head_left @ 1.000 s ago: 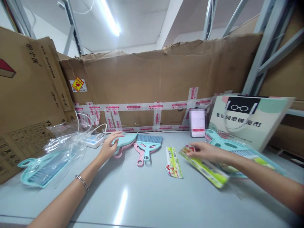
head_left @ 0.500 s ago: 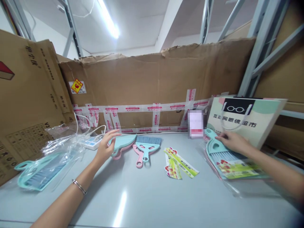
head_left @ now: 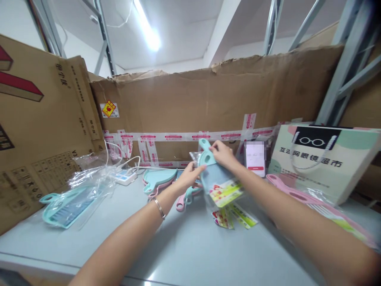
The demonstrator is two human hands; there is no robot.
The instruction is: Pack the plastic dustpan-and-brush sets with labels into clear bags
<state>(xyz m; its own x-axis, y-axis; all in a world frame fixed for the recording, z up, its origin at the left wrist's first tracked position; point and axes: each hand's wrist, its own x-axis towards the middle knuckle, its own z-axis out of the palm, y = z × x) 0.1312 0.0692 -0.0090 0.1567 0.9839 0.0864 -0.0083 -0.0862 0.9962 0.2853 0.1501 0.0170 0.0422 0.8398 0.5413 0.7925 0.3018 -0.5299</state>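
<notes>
Both hands hold up a teal brush-and-dustpan set in a clear bag (head_left: 214, 179) above the grey table (head_left: 184, 254). My right hand (head_left: 222, 154) pinches the bag near the teal handle at the top. My left hand (head_left: 190, 176) grips the bag's left edge. A green and red printed card (head_left: 225, 193) shows inside the bag. Below lie loose printed cards (head_left: 235, 216). Behind my left hand rest a teal and pink dustpan (head_left: 157, 178) and a pink and teal brush handle (head_left: 183, 200).
A bagged teal set (head_left: 70, 200) lies at the left beside a white power strip (head_left: 123, 176). A pink bagged set (head_left: 312, 202) and a paper shopping bag (head_left: 324, 159) stand at the right. A phone (head_left: 255, 158) leans on the taped cardboard wall (head_left: 193, 103).
My right hand picked up the teal bagged set from the right pile and brought it to the centre. My left hand left the dustpan and took hold of the bag. The view shifted left.
</notes>
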